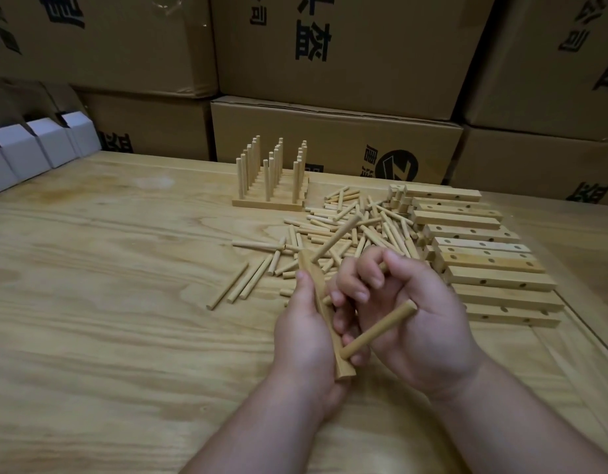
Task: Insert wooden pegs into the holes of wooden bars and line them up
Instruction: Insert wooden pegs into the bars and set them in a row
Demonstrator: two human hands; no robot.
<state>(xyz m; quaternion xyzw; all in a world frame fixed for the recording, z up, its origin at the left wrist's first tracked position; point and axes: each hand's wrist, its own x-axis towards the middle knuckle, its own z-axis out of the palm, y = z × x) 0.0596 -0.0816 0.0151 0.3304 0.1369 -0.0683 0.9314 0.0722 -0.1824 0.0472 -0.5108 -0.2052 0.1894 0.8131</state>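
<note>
Nearest to me, above the desk [107, 302], my left hand [304, 331] gripped a wooden bar [318, 302] edge-on, thumb along its upper side and fingers curled behind it. Two pegs stood in that bar: the near peg [379, 328] jutted right from its lower end, and the far peg [337, 239] rose from its upper end, tilted up and right. My right hand [412, 309] was just beside the left, fingers curled and touching the left fingers; it appeared to pinch a third peg [384, 266] at the fingertips, mostly hidden, so I could not confirm more than its end.

Beyond the hands, a loose pile of pegs [347, 230] lay scattered on the desk. To its right, a row of drilled bars [480, 254] lay side by side, holes facing up. Behind the pile on the left, finished bars [270, 186] stood lined up, each carrying three upright pegs.

At the desk's far edge, stacked cardboard boxes [337, 138] formed a wall, with small white boxes [39, 145] at the far left.
</note>
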